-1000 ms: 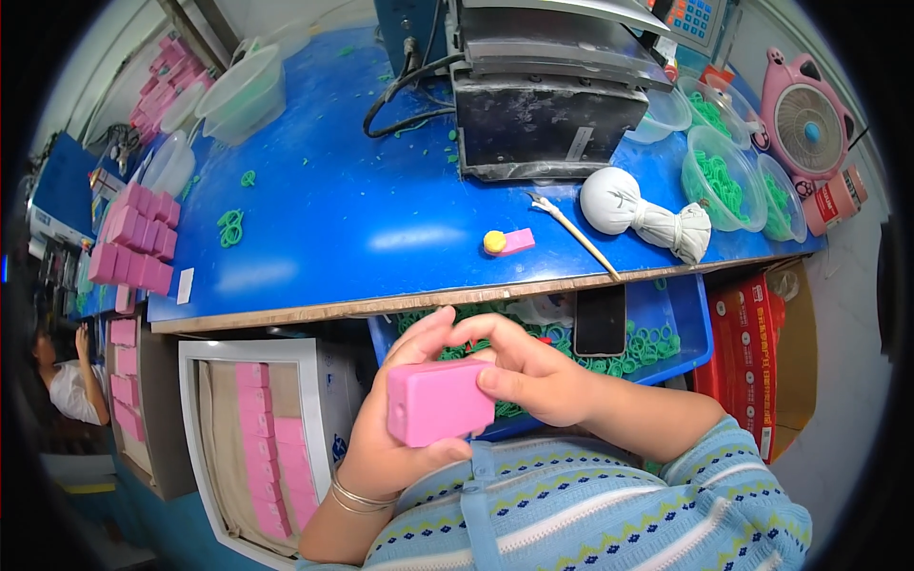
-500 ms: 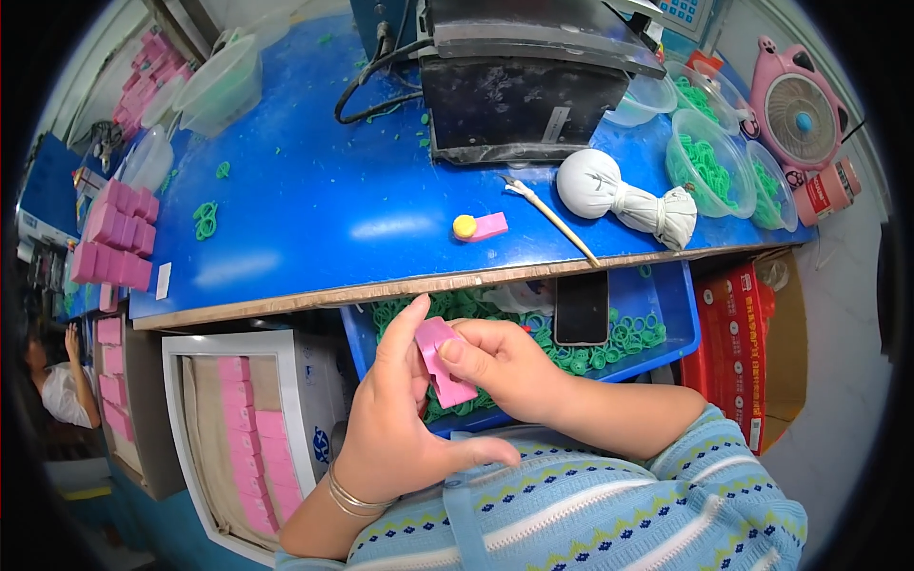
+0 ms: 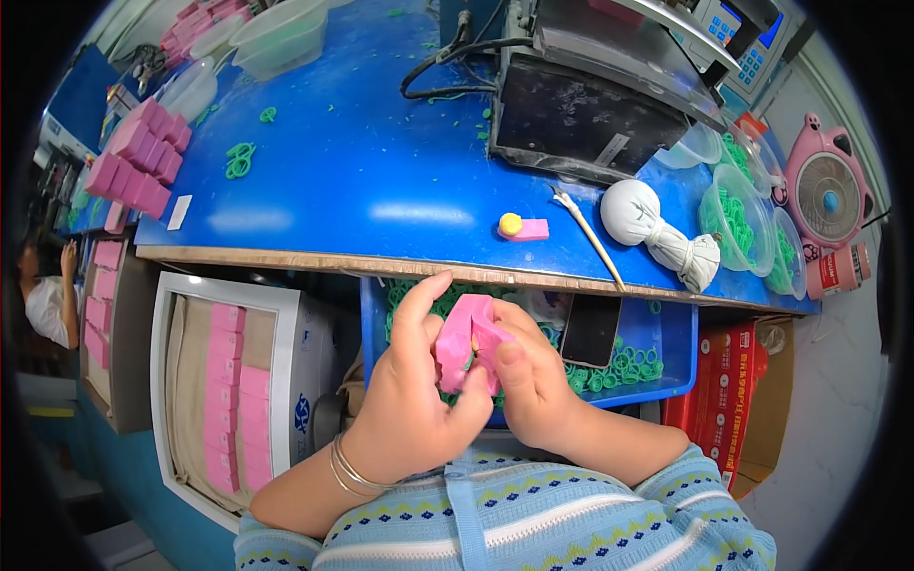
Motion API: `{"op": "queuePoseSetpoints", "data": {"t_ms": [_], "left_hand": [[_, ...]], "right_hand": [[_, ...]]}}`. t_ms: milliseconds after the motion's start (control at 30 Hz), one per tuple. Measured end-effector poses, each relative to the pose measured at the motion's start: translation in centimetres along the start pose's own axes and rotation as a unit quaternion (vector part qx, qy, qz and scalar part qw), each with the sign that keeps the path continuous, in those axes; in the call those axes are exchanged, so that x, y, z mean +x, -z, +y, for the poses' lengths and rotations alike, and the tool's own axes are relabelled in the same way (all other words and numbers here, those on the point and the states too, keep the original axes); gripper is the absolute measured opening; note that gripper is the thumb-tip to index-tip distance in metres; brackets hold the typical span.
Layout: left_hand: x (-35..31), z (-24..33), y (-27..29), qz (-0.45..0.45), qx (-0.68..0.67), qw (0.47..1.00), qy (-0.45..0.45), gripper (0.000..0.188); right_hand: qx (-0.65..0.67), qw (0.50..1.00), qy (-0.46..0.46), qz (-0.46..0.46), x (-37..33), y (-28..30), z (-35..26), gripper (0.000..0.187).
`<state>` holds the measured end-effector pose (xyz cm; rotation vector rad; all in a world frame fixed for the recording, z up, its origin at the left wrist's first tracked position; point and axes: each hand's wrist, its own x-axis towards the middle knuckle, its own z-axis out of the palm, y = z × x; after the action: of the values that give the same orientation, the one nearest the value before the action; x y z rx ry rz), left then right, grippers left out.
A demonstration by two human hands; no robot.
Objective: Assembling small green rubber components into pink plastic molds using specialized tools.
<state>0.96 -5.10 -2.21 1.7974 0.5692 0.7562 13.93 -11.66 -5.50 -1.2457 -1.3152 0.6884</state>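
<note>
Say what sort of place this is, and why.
Probably a small production workshop: black equipment stands on a blue bench, similar pink blocks sit in rows, and green rings lie in a blue tray.

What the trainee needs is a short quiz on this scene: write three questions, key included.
1. True or false: the pale-handled tool lies left of the white cloth bundle.
2. The left hand and right hand hold a piece coloured: A) green, B) pink, C) white.
3. What shape are the small green things in the blue bin?
Key: 1. True; 2. B; 3. Rings.
</note>
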Motion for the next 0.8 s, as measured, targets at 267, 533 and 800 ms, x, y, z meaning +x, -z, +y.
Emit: {"op": "queuePoseSetpoints", "data": {"t_ms": [267,533,800], "left_hand": [[-0.2,-0.8,0.4,-0.002,-0.019,0.998,0.057,0.059],[-0.3,-0.4,0.7,-0.012,-0.074,0.995,0.060,0.053],[-0.3,-0.4,1.3,-0.004,-0.153,0.983,0.103,0.051]], "right_hand": [[-0.163,0.984,0.075,0.006,-0.4,0.4,-0.3,0.032],[0.015,0.997,0.024,0.066,-0.4,0.0,-0.4,0.021],[0.126,0.989,-0.048,0.067,-0.5,-0.1,-0.1,0.018]]}}
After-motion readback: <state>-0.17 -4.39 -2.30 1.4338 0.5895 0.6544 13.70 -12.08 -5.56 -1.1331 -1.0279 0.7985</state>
